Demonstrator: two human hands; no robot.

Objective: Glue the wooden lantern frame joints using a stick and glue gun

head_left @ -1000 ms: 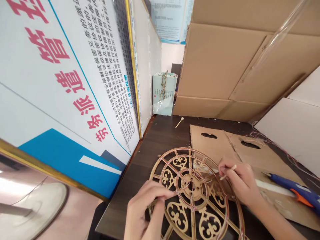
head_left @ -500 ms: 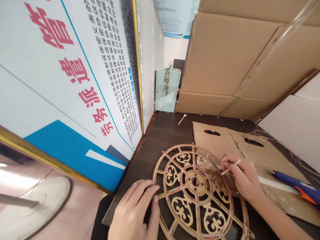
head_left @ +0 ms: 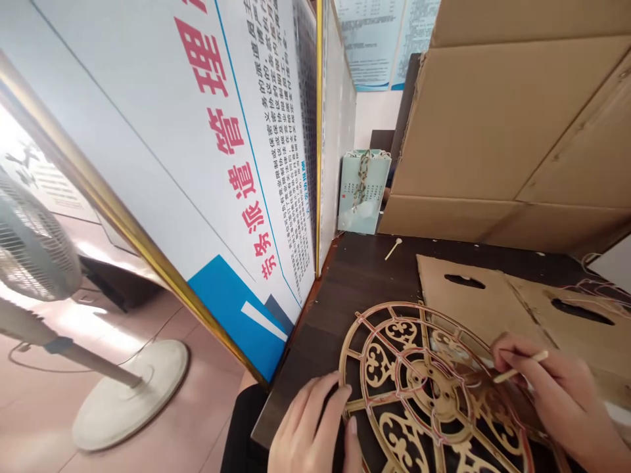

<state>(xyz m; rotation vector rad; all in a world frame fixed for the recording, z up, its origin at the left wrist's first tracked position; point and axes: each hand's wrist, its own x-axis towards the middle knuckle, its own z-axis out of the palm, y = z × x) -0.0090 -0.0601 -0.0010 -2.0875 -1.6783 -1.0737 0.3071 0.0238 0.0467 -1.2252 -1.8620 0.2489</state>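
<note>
A round openwork wooden frame point(head_left: 363, 402), with spokes, scroll-shaped inserts and thin reddish wires along its rings, lies on the dark table. My left hand point(head_left: 315, 424) grips its outer rim at the near left, fingertips on the ring and thumb beside them. Above the frame's right part, my right hand point(head_left: 557, 387) pinches a thin wooden stick point(head_left: 515, 374), whose lower tip points down towards the rings. Whether that tip touches a wire I cannot tell. The frame's lower edge is cut off by the picture.
Flattened cardboard point(head_left: 478, 315) with cut-out handles lies partly under the frame. Another small stick point(head_left: 393, 248) rests farther back. Behind stand a pale green bag point(head_left: 352, 197) and a large cardboard box point(head_left: 483, 125). A signboard point(head_left: 162, 164) borders the left; a floor fan point(head_left: 133, 387) stands beyond it.
The view has swung left, so the table things appear farther right and the fan shows more. The blue glue gun has left the picture. Both hands keep their holds.
</note>
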